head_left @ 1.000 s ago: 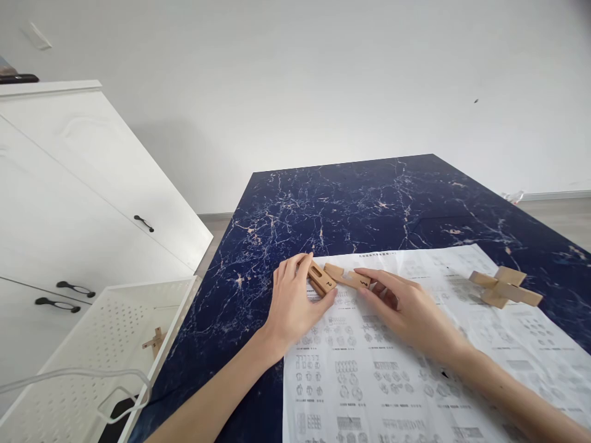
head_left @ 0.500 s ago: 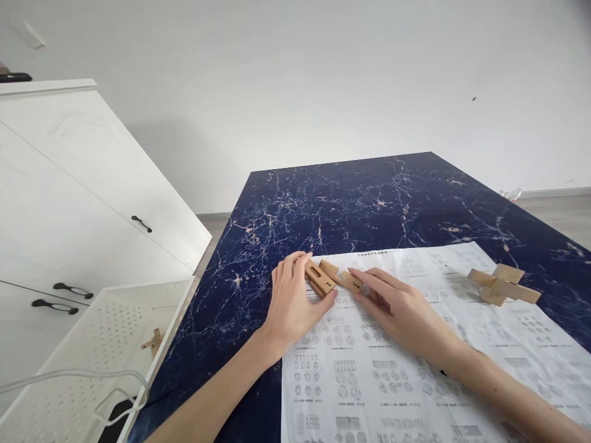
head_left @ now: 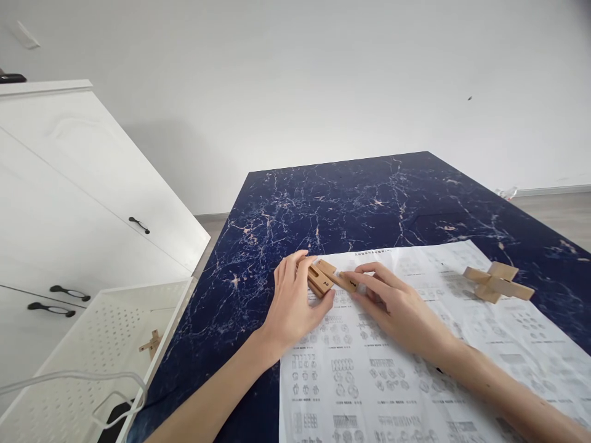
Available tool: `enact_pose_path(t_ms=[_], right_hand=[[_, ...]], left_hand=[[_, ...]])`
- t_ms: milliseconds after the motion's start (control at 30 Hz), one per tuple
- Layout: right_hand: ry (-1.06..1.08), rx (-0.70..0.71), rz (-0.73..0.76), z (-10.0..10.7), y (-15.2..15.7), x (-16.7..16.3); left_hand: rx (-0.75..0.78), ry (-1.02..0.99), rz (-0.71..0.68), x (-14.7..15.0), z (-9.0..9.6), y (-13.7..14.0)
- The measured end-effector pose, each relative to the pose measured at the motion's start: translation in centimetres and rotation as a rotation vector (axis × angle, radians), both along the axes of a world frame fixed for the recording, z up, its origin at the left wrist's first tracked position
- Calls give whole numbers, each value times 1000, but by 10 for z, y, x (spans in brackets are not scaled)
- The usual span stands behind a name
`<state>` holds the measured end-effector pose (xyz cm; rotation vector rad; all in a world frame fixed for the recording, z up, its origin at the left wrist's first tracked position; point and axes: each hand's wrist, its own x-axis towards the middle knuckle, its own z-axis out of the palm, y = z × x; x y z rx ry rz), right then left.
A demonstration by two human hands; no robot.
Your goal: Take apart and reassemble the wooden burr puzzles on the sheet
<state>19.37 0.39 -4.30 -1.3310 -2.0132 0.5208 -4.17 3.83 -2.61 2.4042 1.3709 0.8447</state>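
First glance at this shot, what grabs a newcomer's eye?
Probably the dark blue, marble-patterned table filling the middle against pale walls. Next, at the near part of it, the left hand on a slotted wooden piece marked 2 and the right hand on one marked 3. Then the crossed wooden pieces to the right, on the printed sheet.

Sheet (head_left: pixel 364 384): captions too small to read; bottom cut off. Left hand (head_left: pixel 294 301) hides part of block 2 (head_left: pixel 322 285); cabinet (head_left: pixel 92 203) cropped at left.
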Motion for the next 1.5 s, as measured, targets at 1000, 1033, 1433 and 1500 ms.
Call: enact_pose_path(t_ms=[1000, 1033, 1433, 1500], right_hand=[[-10, -71, 30, 18, -1, 2], [-14, -64, 30, 18, -1, 2], [-218, 339, -187, 15, -3, 39], [-279, 455, -290, 15, -12, 56]], left_hand=[[-17, -111, -1, 1, 5, 0], [-4, -117, -10, 1, 6, 0], [140, -134, -77, -3, 11, -5], [179, -124, -104, -2, 11, -9]])
